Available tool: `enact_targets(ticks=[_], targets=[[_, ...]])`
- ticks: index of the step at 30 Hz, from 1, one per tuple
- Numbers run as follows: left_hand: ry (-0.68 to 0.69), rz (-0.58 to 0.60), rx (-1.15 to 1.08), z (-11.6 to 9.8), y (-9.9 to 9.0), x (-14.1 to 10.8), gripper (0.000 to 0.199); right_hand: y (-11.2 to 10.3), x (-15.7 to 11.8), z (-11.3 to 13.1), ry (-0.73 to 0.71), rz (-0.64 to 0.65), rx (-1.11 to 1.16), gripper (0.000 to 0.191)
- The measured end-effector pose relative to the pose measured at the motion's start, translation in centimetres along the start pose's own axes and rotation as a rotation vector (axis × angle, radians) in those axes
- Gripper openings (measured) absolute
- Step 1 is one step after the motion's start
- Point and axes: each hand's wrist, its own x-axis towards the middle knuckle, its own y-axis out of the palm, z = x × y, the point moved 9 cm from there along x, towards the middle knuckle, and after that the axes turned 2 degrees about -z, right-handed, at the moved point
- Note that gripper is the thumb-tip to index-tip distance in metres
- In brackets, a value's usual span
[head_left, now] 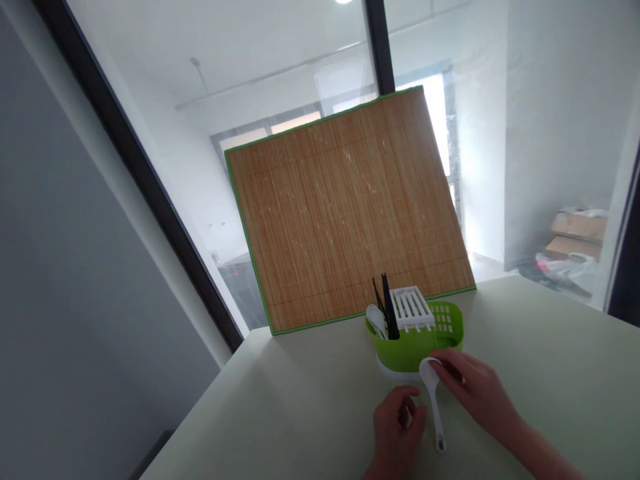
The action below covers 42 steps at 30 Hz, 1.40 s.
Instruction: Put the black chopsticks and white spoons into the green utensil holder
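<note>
A white spoon (434, 403) is pinched at its bowl end by my right hand (473, 383), its handle pointing down toward me. My left hand (399, 427) is just left of the spoon's handle, fingers curled with a gap between thumb and fingertips, holding nothing. Beyond the hands stands a green utensil holder (413, 351) on a white base. Black chopsticks (387, 310) and other white spoons (376, 320) stand in its left part. A white slotted rack (413, 308) sits on its middle, and the basket part at the right has square holes.
The holder stands on a pale table (300, 400). Behind it, a bamboo mat (345, 213) with green edging leans against a glass wall with dark frames (380, 47). Cardboard boxes (577, 233) and plastic bags lie beyond the glass at the right.
</note>
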Motion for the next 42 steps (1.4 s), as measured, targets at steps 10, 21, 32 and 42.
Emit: enact_targets(ticks=[10, 21, 32, 42], targets=[[0.146, 0.016, 0.157, -1.2, 0.6, -0.3, 0.013, -0.2, -1.2, 3.4, -0.218, -0.114, -0.016, 0.014], [0.161, -0.109, 0.223, -0.7, -0.7, -0.1, 0.023, 5.8, -2.1, 2.1, -0.059, 0.251, 0.100, 0.017], [0.169, -0.113, 0.230, -0.7, -0.9, -0.1, 0.019, 6.3, -2.2, 0.6, 0.041, 0.176, 0.162, 0.027], [0.152, -0.184, 0.156, -1.9, -2.8, 0.3, 0.014, 6.6, -2.3, 0.3, 0.065, 0.174, 0.212, 0.028]])
